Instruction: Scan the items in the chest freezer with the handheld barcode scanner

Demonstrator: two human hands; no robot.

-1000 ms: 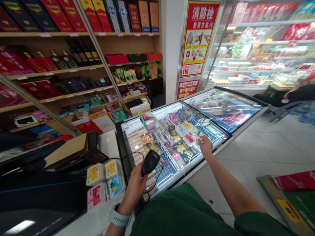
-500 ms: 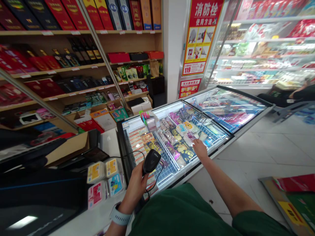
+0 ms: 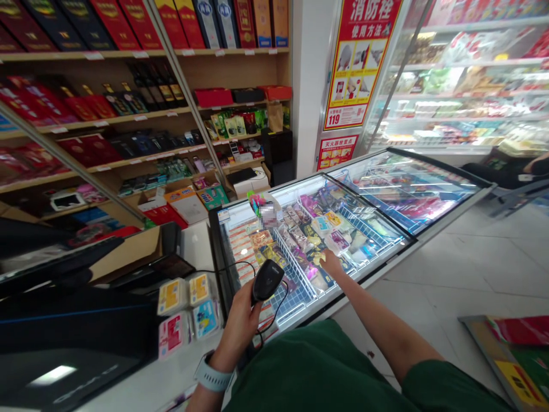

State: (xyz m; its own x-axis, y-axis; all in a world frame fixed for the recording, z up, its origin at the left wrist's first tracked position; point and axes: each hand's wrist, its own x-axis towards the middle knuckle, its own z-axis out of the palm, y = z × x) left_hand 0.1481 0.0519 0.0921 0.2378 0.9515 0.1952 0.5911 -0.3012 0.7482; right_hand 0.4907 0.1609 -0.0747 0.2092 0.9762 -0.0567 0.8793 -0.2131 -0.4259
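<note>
My left hand is wrapped round the handle of a black barcode scanner, its head pointing up and its cord trailing beside it. My right hand is over the chest freezer's glass top, fingers loosely stretched and nothing visible in them. Just beyond it, a purple-labelled tub appears to lie on the glass beside a blue-labelled tub and a yellow-labelled tub. Packaged frozen food in white wire baskets shows through the glass.
Several stacked tubs stand on the white counter at left, next to a dark monitor. A round clear package sits near the freezer's far edge. Shelves of boxes and bottles line the wall. A person's arm shows at far right.
My right hand has left the purple-labelled tub and drawn back to the left and nearer me. My left hand still holds the scanner. The view has shifted slightly.
</note>
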